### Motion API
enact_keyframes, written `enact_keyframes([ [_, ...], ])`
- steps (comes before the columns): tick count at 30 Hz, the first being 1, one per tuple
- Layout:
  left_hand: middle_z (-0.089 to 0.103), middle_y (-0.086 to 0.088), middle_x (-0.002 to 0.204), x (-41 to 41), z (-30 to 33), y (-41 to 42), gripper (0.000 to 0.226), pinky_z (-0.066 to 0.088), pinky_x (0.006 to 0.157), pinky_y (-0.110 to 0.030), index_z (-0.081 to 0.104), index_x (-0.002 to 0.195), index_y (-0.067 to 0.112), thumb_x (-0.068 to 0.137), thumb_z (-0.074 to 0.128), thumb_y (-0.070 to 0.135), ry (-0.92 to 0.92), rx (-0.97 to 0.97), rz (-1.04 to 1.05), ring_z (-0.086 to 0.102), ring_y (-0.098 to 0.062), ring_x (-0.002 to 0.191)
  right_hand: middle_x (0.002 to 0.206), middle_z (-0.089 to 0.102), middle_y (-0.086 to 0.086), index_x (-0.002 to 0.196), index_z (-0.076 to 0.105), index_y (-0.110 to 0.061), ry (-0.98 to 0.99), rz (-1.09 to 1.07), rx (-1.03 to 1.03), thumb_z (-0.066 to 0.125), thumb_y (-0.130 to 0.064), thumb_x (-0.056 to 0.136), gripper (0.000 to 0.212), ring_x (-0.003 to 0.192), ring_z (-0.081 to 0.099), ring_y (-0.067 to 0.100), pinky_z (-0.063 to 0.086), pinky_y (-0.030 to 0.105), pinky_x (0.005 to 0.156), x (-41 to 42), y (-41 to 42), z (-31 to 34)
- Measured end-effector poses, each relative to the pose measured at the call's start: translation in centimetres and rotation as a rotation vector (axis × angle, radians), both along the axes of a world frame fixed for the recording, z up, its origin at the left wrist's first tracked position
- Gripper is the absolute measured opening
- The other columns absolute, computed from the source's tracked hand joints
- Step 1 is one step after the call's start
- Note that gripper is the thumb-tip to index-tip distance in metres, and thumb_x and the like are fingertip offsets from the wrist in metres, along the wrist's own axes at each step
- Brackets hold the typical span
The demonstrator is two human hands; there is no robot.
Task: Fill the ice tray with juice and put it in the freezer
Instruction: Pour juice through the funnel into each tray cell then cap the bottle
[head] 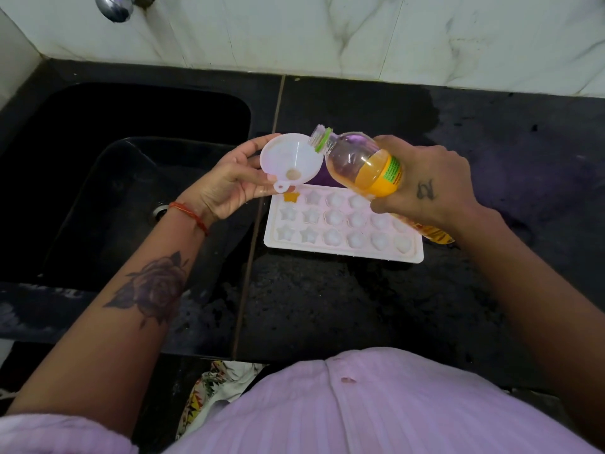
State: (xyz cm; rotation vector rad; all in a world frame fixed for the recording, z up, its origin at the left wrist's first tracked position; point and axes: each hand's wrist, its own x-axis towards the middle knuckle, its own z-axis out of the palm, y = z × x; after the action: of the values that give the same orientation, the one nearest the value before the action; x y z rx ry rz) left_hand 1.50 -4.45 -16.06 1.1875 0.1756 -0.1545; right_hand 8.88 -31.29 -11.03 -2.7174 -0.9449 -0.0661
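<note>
A white ice tray (343, 249) with star and round moulds lies on the black counter. Its far-left star mould holds orange juice (291, 197); the other visible moulds look empty. My left hand (226, 188) holds a white funnel (291, 162) above that corner of the tray. My right hand (425, 188) grips a plastic juice bottle (363, 162), uncapped, with a green neck ring. The bottle is tilted left, its mouth at the funnel's rim. Orange juice sits in the bottle's lower part.
A black sink (131, 191) lies left of the tray, its drain (160, 211) under my left wrist. A chrome tap (114, 6) is on the marbled white wall behind. The black counter (327, 306) extends in front and to the right.
</note>
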Motion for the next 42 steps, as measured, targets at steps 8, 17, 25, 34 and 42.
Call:
enact_keyframes([
  [8, 0.054, -0.011, 0.125, 1.1, 0.0, -1.6, 0.06, 0.059, 0.07, -0.029, 0.054, 0.124, 0.013, 0.07, 0.052, -0.013, 0.023, -0.06, -0.078, 0.066, -0.026, 0.105, 0.097, 0.067, 0.007, 0.131, 0.044, -0.028, -0.066, -0.023, -0.054, 0.078, -0.044, 0.062, 0.078, 0.082, 0.06, 0.028, 0.032, 0.028, 0.065, 0.0, -1.8, -0.1],
  [17, 0.059, -0.008, 0.124, 1.8, -1.0, -1.5, 0.057, 0.059, 0.071, -0.031, 0.061, 0.117, 0.016, 0.067, 0.054, -0.01, 0.086, -0.056, -0.105, 0.065, -0.027, 0.107, 0.098, 0.065, 0.008, 0.133, 0.04, -0.029, -0.079, -0.036, -0.173, 0.075, -0.042, 0.067, 0.075, 0.085, 0.058, 0.03, 0.029, 0.029, 0.064, -0.1, -2.5, -0.2],
  [25, 0.06, -0.014, 0.122, 1.9, -0.8, -1.6, 0.056, 0.059, 0.069, -0.029, 0.052, 0.125, 0.01, 0.075, 0.051, -0.013, 0.115, 0.005, -0.086, 0.068, -0.027, 0.1, 0.104, 0.064, 0.007, 0.135, 0.036, -0.031, -0.09, -0.046, -0.238, 0.072, -0.041, 0.072, 0.074, 0.091, 0.057, 0.03, 0.03, 0.032, 0.068, 0.1, -2.3, -0.1],
  [34, 0.063, -0.012, 0.121, 1.9, -0.4, -1.7, 0.047, 0.06, 0.07, -0.031, 0.053, 0.124, 0.011, 0.083, 0.047, -0.012, 0.131, 0.026, -0.072, 0.067, -0.028, 0.104, 0.1, 0.064, 0.007, 0.135, 0.036, -0.031, -0.113, -0.036, -0.242, 0.072, -0.043, 0.071, 0.074, 0.088, 0.057, 0.029, 0.03, 0.032, 0.066, 0.4, -1.9, -0.2],
  [42, 0.062, -0.012, 0.121, 1.9, -0.1, -1.7, 0.048, 0.058, 0.069, -0.027, 0.052, 0.127, 0.009, 0.086, 0.044, -0.013, 0.108, 0.039, -0.063, 0.068, -0.026, 0.102, 0.096, 0.065, 0.007, 0.133, 0.04, -0.032, -0.022, -0.064, -0.139, 0.076, -0.045, 0.063, 0.08, 0.085, 0.059, 0.029, 0.038, 0.031, 0.068, 0.2, -2.1, -0.6],
])
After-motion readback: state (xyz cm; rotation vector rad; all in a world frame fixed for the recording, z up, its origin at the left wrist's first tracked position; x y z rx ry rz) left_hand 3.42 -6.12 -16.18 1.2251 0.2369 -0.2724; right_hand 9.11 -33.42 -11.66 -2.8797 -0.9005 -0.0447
